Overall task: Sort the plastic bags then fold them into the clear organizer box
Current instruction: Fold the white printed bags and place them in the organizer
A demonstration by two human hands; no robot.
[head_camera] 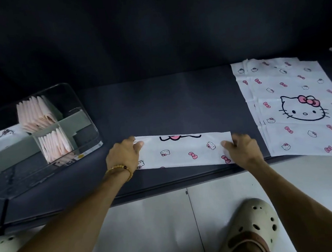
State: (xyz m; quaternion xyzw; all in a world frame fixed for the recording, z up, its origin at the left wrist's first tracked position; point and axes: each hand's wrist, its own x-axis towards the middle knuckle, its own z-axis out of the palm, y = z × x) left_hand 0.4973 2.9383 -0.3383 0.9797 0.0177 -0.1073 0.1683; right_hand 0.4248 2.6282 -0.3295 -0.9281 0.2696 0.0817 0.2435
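The folded bag (pixel 184 149) is white, printed with small pink bows and little black-outlined cat faces, a strip of black line and pink showing along its far edge. At three o'clock the flat bags (pixel 295 107) carry the same white print plus one large black-outlined cat face with a pink bow. At nine o'clock the clear organizer box (pixel 86 122) holds pale pink folded bags (pixel 35 113) on the dark grey surface (pixel 169 104); a tan beaded bracelet (pixel 122 171) circles the left wrist.
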